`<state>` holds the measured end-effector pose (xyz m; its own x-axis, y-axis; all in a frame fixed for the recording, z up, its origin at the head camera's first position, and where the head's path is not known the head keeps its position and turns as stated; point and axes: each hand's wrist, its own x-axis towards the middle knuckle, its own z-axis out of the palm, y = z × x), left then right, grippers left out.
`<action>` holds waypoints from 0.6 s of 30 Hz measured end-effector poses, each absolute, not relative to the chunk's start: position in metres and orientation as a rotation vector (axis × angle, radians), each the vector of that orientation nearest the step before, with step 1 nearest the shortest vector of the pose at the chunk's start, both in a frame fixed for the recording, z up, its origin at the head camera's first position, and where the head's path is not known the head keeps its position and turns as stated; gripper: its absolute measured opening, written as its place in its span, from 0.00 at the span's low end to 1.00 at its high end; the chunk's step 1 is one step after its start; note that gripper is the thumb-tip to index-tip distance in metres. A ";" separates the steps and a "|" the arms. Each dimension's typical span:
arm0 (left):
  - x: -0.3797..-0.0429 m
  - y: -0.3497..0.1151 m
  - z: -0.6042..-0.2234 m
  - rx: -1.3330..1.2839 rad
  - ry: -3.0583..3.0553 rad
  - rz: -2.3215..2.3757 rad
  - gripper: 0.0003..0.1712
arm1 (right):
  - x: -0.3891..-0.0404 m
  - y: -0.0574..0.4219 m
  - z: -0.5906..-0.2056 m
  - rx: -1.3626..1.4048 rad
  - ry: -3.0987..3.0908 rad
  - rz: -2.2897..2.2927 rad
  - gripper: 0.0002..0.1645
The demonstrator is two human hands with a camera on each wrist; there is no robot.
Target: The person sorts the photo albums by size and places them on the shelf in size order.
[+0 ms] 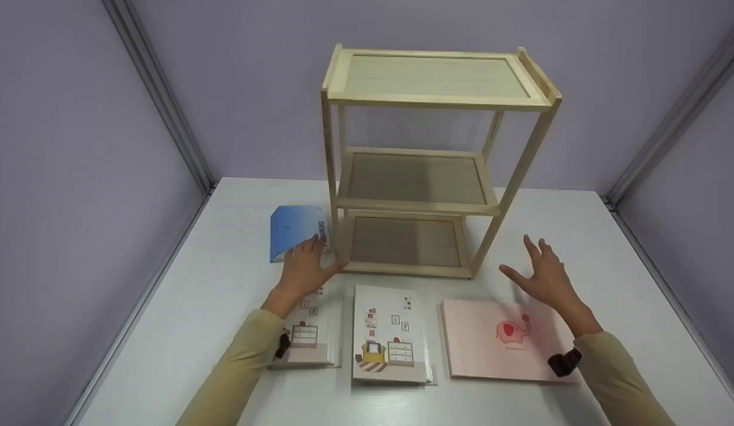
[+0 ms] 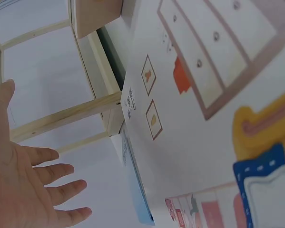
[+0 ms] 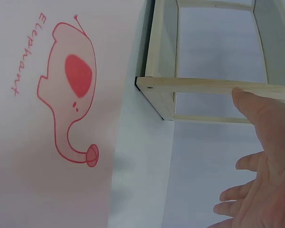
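My left hand (image 1: 306, 267), fingers spread and holding nothing, is over the far end of a white picture booklet (image 1: 308, 340) and partly hides it. Just beyond its fingertips lies a flat blue item (image 1: 293, 228) with a cut corner. My right hand (image 1: 547, 281), also spread and without anything in it, hovers by the far right corner of a pink flat item (image 1: 473, 343) printed with a red elephant. Between the hands stands a three-tier wooden shelf (image 1: 444, 207). A second white booklet (image 1: 382, 325) lies in front of it, showing a drawn dresser and yellow armchair.
The shelf's top tier (image 1: 432, 77) rises well above both hands. All of this stands on a white table (image 1: 183, 313), with a pale wall (image 1: 254, 89) behind and metal posts (image 1: 166, 100) at the corners.
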<state>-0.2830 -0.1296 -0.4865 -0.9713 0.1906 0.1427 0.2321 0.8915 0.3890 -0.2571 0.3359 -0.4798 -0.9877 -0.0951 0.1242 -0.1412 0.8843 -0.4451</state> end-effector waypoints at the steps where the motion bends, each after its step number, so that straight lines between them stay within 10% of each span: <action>1: -0.283 -0.129 -0.487 -0.331 -2.962 -0.633 0.49 | -0.257 0.337 -0.480 0.188 -2.951 0.712 0.55; 18: -0.276 -0.119 -0.488 -0.386 -2.998 -0.688 0.46 | -0.249 0.340 -0.483 0.179 -2.939 0.750 0.54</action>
